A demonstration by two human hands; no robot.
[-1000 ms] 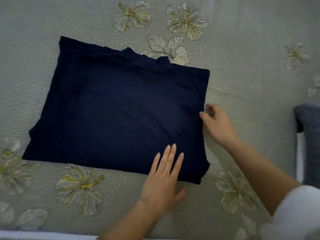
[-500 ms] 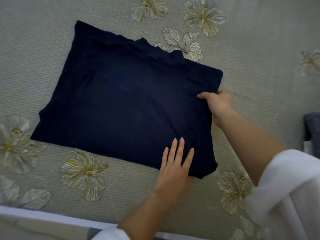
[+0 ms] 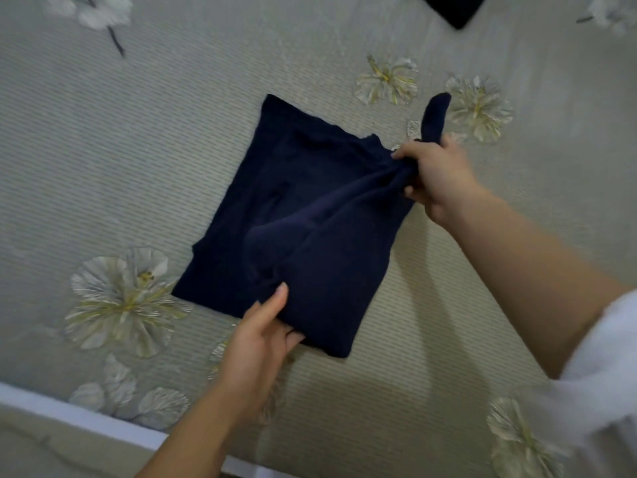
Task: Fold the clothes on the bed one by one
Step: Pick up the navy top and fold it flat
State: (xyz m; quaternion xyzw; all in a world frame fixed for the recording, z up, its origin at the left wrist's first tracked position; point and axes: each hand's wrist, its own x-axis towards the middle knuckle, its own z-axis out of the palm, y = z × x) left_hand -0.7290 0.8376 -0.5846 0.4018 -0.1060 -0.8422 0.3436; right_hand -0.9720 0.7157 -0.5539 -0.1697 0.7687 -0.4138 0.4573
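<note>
A dark navy garment (image 3: 296,215) lies partly folded in the middle of the bed. My right hand (image 3: 437,177) grips its far right corner, bunching the cloth, and a strip of fabric sticks up above the fist. My left hand (image 3: 265,332) pinches the near edge, thumb on top and fingers under the cloth. The right part of the garment is lifted and creased between the two hands; the left part lies flat.
The bed (image 3: 138,150) has a pale ribbed cover printed with large flowers. Its white near edge (image 3: 86,415) runs across the lower left. A corner of another dark item (image 3: 455,8) shows at the top edge.
Both hands went from lying on or beside the flat garment to gripping it. The right side has been lifted and drawn over leftward, so the garment looks narrower. The view has pulled back.
</note>
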